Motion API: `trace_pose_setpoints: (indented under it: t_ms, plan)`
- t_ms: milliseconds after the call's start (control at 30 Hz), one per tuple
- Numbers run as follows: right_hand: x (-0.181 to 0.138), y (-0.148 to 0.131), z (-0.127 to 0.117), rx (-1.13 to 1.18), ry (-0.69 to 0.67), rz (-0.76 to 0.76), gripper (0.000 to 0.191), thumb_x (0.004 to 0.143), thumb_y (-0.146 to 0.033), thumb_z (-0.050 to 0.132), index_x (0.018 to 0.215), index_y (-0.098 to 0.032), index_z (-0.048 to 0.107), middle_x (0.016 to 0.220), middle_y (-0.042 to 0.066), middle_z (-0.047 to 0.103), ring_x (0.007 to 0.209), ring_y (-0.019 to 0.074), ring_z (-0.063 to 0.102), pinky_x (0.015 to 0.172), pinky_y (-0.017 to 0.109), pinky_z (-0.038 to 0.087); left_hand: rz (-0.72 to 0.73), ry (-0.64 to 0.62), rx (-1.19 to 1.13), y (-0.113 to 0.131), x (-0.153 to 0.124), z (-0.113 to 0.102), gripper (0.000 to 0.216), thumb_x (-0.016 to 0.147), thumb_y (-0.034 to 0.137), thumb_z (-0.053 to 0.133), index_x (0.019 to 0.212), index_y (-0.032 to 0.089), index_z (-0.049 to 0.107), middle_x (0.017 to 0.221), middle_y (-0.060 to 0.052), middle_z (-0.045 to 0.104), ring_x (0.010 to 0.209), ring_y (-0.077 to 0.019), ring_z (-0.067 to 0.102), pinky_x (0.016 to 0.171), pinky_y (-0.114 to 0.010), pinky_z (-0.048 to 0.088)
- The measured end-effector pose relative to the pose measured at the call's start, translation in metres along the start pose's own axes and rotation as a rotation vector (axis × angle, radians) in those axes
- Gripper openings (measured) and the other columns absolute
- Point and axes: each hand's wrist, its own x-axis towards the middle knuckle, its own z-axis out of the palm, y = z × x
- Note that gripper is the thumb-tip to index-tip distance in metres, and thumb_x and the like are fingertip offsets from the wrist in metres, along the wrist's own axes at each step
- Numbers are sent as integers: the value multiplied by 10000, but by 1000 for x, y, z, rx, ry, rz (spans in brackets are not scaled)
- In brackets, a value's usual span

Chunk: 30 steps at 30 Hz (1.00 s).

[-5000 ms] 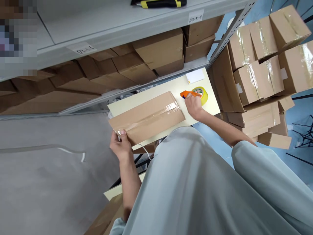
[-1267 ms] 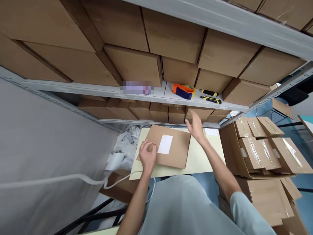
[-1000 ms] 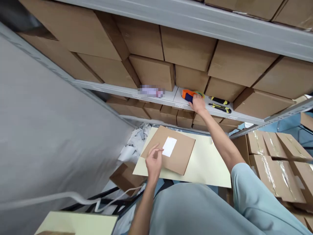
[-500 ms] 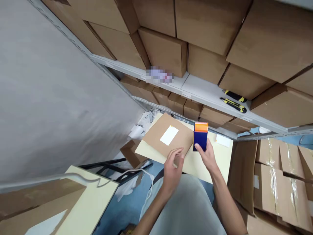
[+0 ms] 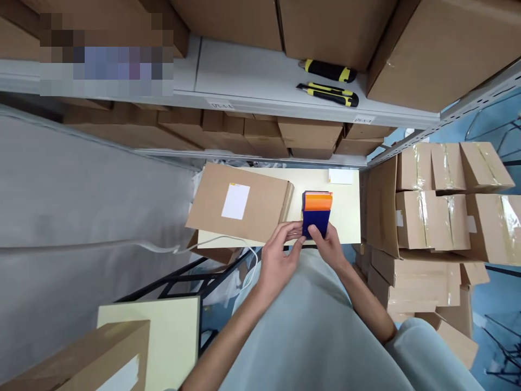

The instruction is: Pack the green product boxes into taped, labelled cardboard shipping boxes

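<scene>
A small dark blue box with an orange top end (image 5: pixel 317 214) is upright in front of me, over the pale table. My right hand (image 5: pixel 329 244) is closed round its lower right side, thumb across the front face. At its lower left edge is my left hand (image 5: pixel 280 252), with fingertips and thumb closed on the corner. The fingers behind the box are hidden. Left of the hands, a flat brown carton (image 5: pixel 211 201) with a white label (image 5: pixel 235 201) lies on the table (image 5: pixel 345 212).
Two yellow-and-black utility knives (image 5: pixel 329 95) lie on the grey shelf (image 5: pixel 244 70) above, among cardboard boxes. Taped cartons (image 5: pixel 423 217) are stacked at right. A white cable (image 5: pixel 154 247) crosses from the left. A white card (image 5: pixel 341 176) lies at the table's back edge.
My left hand has moved from beside the carton to the box, and its fingers have closed on it. The box is lower and nearer my body. The camera view has turned to the right.
</scene>
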Motion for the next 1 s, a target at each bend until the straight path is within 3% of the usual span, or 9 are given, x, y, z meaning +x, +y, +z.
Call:
trace_pose_setpoints:
  t_ms: [67,167,267,400,533,633,800,900,1000]
  plan:
    - [-4,1,-6,-34,-22,-4,492,1009,-692,688,1208,-248,757,1130,76,823,1040,293,783,962,458,665,-9,-7,-8,5,-1,-3,226,1038,340,710,1252,274,737,1192,-75,783,1021,-199,803,954,-352,689]
    - [-9,0,-16,-169,-90,-28,478,1026,-661,685,1284,-262,740,1159,98,809,1090,313,765,987,486,651,24,131,14,18,1,-13,395,1051,373,708,1432,274,667,1372,-118,735,1222,-239,760,1047,-404,660]
    - [-11,-1,-29,-393,-171,-171,403,1034,-616,702,1230,-265,738,1139,119,791,1110,325,727,1007,504,624,116,233,68,34,6,-27,434,1063,377,693,1484,285,642,1447,-118,693,1310,-253,708,1040,-416,654]
    - [-12,-6,-46,-655,-324,-453,229,1086,-482,646,1087,-258,695,997,94,772,955,291,700,1033,513,569,237,143,205,48,5,-49,321,1025,351,757,1341,298,743,1306,-69,758,1154,-225,731,935,-382,664]
    - [-22,-16,-58,-834,-449,-592,178,1119,-397,580,1027,-262,652,860,43,707,818,258,644,993,484,543,257,42,248,46,-16,-67,208,1019,355,769,1216,297,801,1139,-50,799,1024,-218,730,900,-386,653]
    - [-34,-23,-60,-891,-544,-633,170,1117,-389,577,1012,-274,645,859,32,681,825,259,641,1007,483,530,234,10,236,35,-41,-77,130,1017,379,768,1098,295,826,1018,-45,800,961,-225,727,892,-400,645]
    - [-57,-20,-51,-935,-708,-659,171,1124,-390,553,1042,-280,653,826,23,660,797,265,635,1019,498,530,207,124,222,8,-101,-81,100,1030,319,747,969,294,822,896,-27,794,868,-210,716,828,-373,620]
    - [-72,-7,-45,-968,-812,-648,183,1124,-422,561,1056,-277,651,845,34,687,805,274,652,1018,504,539,155,225,217,-22,-144,-68,101,1037,294,734,985,293,821,892,-24,800,850,-199,708,822,-358,602]
    - [-89,18,-48,-1043,-930,-651,212,1135,-421,547,1029,-262,640,846,42,707,784,265,665,1014,482,547,77,313,148,-68,-189,-45,148,1047,337,720,946,279,812,868,-22,799,830,-193,705,829,-352,596]
